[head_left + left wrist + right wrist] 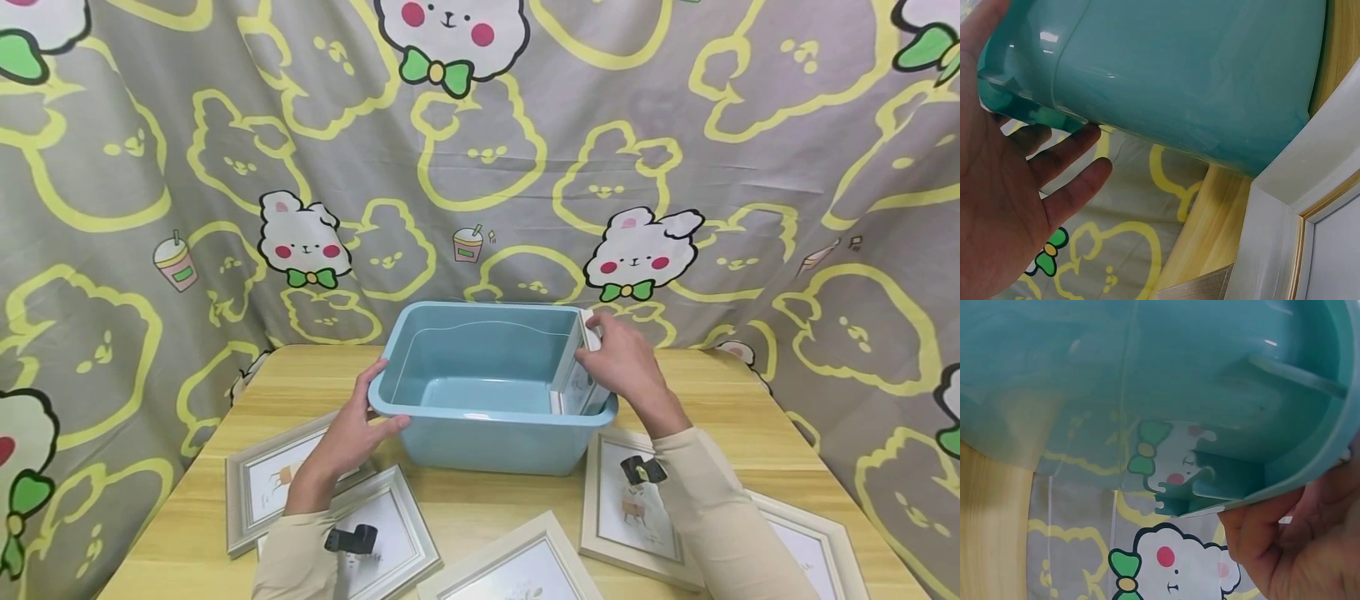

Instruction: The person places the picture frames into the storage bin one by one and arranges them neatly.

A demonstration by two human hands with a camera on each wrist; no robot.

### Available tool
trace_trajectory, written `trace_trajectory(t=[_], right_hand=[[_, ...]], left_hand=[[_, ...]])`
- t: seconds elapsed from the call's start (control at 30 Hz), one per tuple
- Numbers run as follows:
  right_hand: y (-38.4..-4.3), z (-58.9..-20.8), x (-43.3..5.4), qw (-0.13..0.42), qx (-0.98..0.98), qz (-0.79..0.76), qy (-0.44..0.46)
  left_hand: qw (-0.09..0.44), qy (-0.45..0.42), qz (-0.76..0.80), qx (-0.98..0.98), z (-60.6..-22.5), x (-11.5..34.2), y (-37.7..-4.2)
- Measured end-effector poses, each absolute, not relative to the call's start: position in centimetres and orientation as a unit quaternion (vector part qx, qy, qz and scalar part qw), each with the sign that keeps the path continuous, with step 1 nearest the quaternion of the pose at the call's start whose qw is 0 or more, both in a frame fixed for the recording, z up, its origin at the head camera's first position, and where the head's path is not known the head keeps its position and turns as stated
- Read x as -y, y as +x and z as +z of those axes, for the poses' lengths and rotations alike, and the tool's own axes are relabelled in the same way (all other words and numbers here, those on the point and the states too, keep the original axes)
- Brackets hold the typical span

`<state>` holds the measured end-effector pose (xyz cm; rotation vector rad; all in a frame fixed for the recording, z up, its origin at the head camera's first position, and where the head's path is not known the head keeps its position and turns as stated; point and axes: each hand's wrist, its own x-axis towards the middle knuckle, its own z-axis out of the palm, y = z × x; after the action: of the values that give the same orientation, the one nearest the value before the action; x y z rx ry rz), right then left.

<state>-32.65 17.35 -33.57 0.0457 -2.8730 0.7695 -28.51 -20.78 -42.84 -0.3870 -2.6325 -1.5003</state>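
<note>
A blue plastic tub (487, 442) stands on the wooden table. My left hand (352, 437) is spread around its left front corner, thumb along the front and fingers at the left rim. In the left wrist view that hand (1016, 181) has its fingers nearly straight beside the tub wall (1179, 69). At the tub's right end, my right hand (622, 358) grips the upper edge of a white picture frame (573, 379), which stands on edge inside. The right wrist view shows the right hand (1297, 544) at the tub's rim; the frame is hidden there behind the tub wall.
More picture frames lie flat around the tub: two overlapping at left, a silver one (390, 533) and another (262, 475); a cream one (517, 558) at front; and two at right, one (637, 508) partly under the right sleeve. A patterned curtain (480, 167) hangs behind the table.
</note>
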Motion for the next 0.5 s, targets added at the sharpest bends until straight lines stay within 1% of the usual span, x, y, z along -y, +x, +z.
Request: trace_trajectory(t=[0.3,0.5], right_hand=[[-32.0,-33.2,-17.8,0.058,0.968,0.242,0.022],[-31.5,-33.4,-18.2,0.058,0.964,0.258,0.02]], left_hand=[[0.049,-0.137,-0.49,0.86,-42.8,20.6,-28.5],[0.048,-0.136,-0.494,0.858,-42.8,20.7,-28.4]])
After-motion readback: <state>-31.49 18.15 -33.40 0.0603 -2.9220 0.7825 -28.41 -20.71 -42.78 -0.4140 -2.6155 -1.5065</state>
